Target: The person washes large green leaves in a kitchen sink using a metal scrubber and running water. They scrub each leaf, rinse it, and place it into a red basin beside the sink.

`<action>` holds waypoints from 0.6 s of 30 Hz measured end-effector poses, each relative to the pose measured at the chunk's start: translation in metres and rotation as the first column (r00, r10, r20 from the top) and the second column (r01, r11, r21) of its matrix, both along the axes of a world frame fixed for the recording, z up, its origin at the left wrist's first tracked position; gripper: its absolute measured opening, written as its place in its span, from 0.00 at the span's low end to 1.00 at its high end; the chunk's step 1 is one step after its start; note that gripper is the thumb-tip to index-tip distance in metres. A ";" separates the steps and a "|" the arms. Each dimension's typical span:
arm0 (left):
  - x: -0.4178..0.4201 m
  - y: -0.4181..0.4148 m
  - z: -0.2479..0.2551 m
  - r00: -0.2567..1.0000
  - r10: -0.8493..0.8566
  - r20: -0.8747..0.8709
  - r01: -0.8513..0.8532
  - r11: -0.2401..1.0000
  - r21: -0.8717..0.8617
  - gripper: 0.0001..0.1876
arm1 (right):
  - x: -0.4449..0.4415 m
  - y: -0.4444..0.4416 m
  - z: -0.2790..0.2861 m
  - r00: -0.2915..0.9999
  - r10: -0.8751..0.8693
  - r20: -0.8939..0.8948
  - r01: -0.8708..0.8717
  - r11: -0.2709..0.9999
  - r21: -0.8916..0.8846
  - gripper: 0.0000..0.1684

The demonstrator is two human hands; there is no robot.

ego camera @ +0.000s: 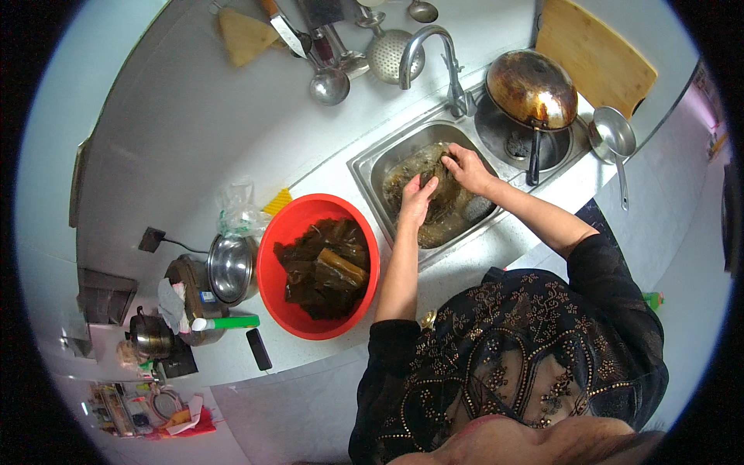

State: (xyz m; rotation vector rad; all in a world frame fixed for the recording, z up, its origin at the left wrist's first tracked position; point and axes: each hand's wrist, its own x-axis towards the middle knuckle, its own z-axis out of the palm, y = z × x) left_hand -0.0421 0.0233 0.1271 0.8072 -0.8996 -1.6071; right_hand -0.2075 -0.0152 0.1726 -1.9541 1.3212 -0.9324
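Over the left basin of a steel double sink (381, 192), my left hand (416, 200) and my right hand (467, 167) both grip a dark, wet piece of kelp (433, 173). Its lower part hangs into murky brown water (435, 235) that partly fills the basin. More brown material shows beneath the surface, too blurred to make out. Left of the sink, a red plastic basin (376, 273) holds a heap of dark brown kelp sheets (325, 273), one lighter folded strip lying on top. The chrome faucet (427, 35) arches behind my hands.
A wok (532, 87) lies bottom-up over the right basin, its handle (534, 157) pointing towards me. Beside it are a steel saucepan (613, 133) and a leaning wooden cutting board (593, 55). Left of the red basin stand a steel bowl (229, 270), a green tube (232, 322) and a phone (258, 349).
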 end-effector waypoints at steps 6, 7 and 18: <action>0.014 -0.005 0.002 0.987 -0.121 -0.108 0.136 0.979 0.148 0.17 | 0.002 0.000 0.000 0.969 0.031 0.246 -0.042 0.998 0.040 0.14; 0.011 -0.004 0.004 0.989 -0.098 -0.109 0.115 0.981 0.157 0.16 | 0.001 -0.001 -0.001 0.972 0.010 0.235 -0.006 1.000 -0.018 0.12; 0.025 -0.017 0.006 0.991 0.042 0.129 -0.020 0.986 -0.165 0.16 | 0.004 -0.003 0.023 0.987 -0.142 0.069 0.152 0.973 -0.174 0.12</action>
